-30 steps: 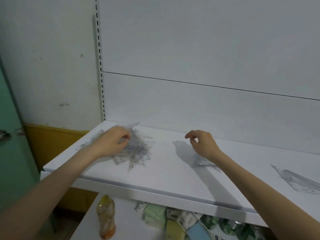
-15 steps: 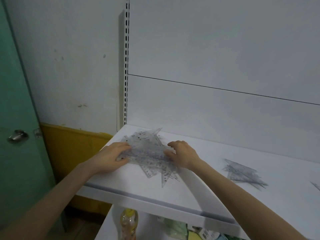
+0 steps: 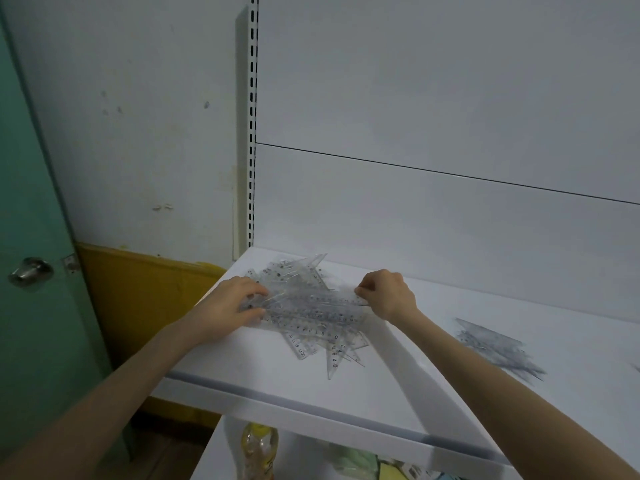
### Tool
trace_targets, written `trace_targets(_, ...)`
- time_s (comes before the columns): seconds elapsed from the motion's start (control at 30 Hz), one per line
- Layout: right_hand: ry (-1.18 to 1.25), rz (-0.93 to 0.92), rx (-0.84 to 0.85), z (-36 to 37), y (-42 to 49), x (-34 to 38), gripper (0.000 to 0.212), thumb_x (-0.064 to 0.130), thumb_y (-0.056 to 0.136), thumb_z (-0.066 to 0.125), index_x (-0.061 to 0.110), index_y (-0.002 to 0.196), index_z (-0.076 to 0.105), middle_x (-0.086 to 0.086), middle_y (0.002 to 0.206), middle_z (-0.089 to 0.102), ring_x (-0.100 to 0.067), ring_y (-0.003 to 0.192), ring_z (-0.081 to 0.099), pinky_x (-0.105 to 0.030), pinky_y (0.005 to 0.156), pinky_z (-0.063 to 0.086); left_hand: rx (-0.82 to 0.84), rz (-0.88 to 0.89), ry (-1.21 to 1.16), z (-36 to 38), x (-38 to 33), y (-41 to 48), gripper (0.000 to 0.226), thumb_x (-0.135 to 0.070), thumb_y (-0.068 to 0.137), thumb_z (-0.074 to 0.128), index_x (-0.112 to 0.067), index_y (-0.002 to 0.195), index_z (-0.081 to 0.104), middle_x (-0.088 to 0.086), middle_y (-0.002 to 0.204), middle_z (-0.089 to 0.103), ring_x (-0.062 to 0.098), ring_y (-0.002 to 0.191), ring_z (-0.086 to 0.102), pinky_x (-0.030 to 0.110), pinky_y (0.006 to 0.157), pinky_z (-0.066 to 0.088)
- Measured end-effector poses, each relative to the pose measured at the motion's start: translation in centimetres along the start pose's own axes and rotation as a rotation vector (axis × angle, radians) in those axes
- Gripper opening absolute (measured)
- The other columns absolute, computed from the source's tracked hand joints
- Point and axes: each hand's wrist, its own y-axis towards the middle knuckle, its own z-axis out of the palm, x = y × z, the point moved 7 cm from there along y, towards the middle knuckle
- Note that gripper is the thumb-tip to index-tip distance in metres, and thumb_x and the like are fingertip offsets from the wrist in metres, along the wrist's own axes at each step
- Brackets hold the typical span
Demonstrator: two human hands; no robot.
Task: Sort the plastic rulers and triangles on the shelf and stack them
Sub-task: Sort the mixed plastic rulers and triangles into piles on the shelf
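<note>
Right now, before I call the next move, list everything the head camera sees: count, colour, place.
jumbled pile: one heap of many rulers and triangles, clear, shelf's left end
sorted stack: one, clear, on the shelf right of the pile
shelf: one, white, centre
slotted upright: one, white, behind the shelf's left corner
door: one, green with a metal knob, far left
wall band: one, yellow, left of the shelf
bottle: one, yellowish, below the shelf
left-hand grip: one, holds the pile's left edge
right-hand grip: one, pinches the pile's right edge
</note>
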Motion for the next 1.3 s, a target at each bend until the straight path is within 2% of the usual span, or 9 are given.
trace_targets(0.1, 0.014, 0.022, -0.022, -1.1, 0.0, -1.2, 0.015, 0.025, 0.093, 0.059, 0.016, 0.089, 0.07, -0.005, 0.092, 0.068, -0.027, 0.087, 0.061, -0.028, 0.067, 0.042, -0.061, -0.029, -0.103, -0.3, 0.1, 0.2, 0.029, -0.017, 0.083, 0.071, -0.03, 0.106, 0.059, -0.011, 0.1, 0.057, 0.003, 0.089, 0.051, 0.011, 0.068, 0.038)
trace_targets(0.3, 0.152, 0.064, 0.056, -2.6, 0.1, -4.2, 0.02, 0.018, 0.09, 0.06, 0.018, 0.071, 0.064, 0.0, 0.071, 0.061, -0.023, 0.073, 0.058, -0.035, 0.069, 0.053, -0.128, -0.091, -0.355, -0.7, -0.2, 0.9, 0.023, -0.006, 0.086, 0.065, -0.029, 0.089, 0.063, -0.002, 0.09, 0.058, 0.015, 0.082, 0.054, 0.021, 0.068, 0.046)
trace_targets(0.5, 0.169, 0.074, 0.157, -4.7, -1.3, -7.0, 0.027, 0.012, 0.099, 0.041, 0.011, 0.076, 0.055, -0.004, 0.072, 0.064, -0.013, 0.06, 0.057, -0.019, 0.046, 0.045, -0.138, -0.073, -0.504, -1.1, -1.7, 1.6, 0.041, 0.004, 0.089, 0.055, -0.036, 0.084, 0.064, 0.002, 0.093, 0.052, 0.017, 0.075, 0.057, 0.031, 0.061, 0.055)
trace_targets(0.7, 0.187, 0.09, 0.042, -8.6, -3.3, -11.1, 0.027, 0.008, 0.097, 0.039, 0.012, 0.081, 0.06, -0.001, 0.069, 0.059, -0.014, 0.056, 0.048, -0.019, 0.045, 0.039, -0.157, -0.049, -0.53, -0.5, -4.7, 3.2, 0.034, 0.004, 0.089, 0.052, -0.028, 0.084, 0.061, 0.002, 0.096, 0.059, 0.025, 0.07, 0.056, 0.036, 0.055, 0.049)
trace_targets(0.8, 0.263, 0.114, -0.038, -10.4, -4.9, -13.1, 0.03, 0.009, 0.098, 0.037, 0.01, 0.086, 0.065, 0.0, 0.069, 0.058, -0.014, 0.058, 0.048, -0.022, 0.05, 0.042, -0.122, -0.023, -0.536, 0.6, -7.5, 4.3, 0.02, -0.008, 0.083, 0.066, -0.027, 0.086, 0.06, 0.001, 0.093, 0.062, 0.017, 0.066, 0.054, 0.031, 0.058, 0.048)
trace_targets(0.93, 0.38, 0.206, -0.111, -12.2, -7.7, -17.2, 0.033, 0.011, 0.1, 0.034, 0.003, 0.094, 0.065, -0.001, 0.07, 0.052, -0.014, 0.065, 0.046, -0.025, 0.056, 0.043, -0.008, 0.02, -0.462, 3.7, -12.0, 5.5, 0.036, -0.006, 0.069, 0.079, -0.021, 0.092, 0.055, -0.004, 0.094, 0.061, 0.014, 0.073, 0.052, 0.021, 0.065, 0.044)
trace_targets(1.03, 0.458, 0.25, -0.148, -13.8, -10.2, -20.5, 0.038, 0.028, 0.102, 0.039, -0.001, 0.094, 0.062, 0.0, 0.072, 0.046, -0.016, 0.066, 0.043, -0.025, 0.059, 0.044, 0.005, 0.072, -0.471, 5.9, -15.4, 6.7, 0.037, 0.001, 0.07, 0.076, -0.018, 0.089, 0.051, 0.0, 0.092, 0.061, 0.018, 0.07, 0.05, 0.025, 0.064, 0.043)
trace_targets(1.13, 0.482, 0.245, -0.122, -15.3, -12.7, -23.9, 0.049, 0.051, 0.091, 0.055, 0.002, 0.089, 0.06, -0.001, 0.075, 0.046, -0.016, 0.068, 0.045, -0.026, 0.063, 0.043, 0.036, 0.13, -0.51, 7.9, -19.4, 8.1, 0.046, 0.001, 0.072, 0.076, -0.024, 0.097, 0.048, -0.001, 0.093, 0.061, 0.019, 0.069, 0.051, 0.024, 0.065, 0.043)
trace_targets(1.3, 0.509, 0.261, -0.18, -19.2, -16.4, -31.4, 0.026, 0.04, 0.083, 0.07, 0.015, 0.086, 0.064, -0.001, 0.078, 0.051, -0.014, 0.067, 0.047, -0.031, 0.062, 0.041, 0.087, 0.231, -0.525, 11.8, -27.9, 9.7, 0.056, -0.003, 0.075, 0.075, -0.038, 0.108, 0.047, -0.004, 0.096, 0.06, 0.018, 0.074, 0.057, 0.025, 0.064, 0.046)
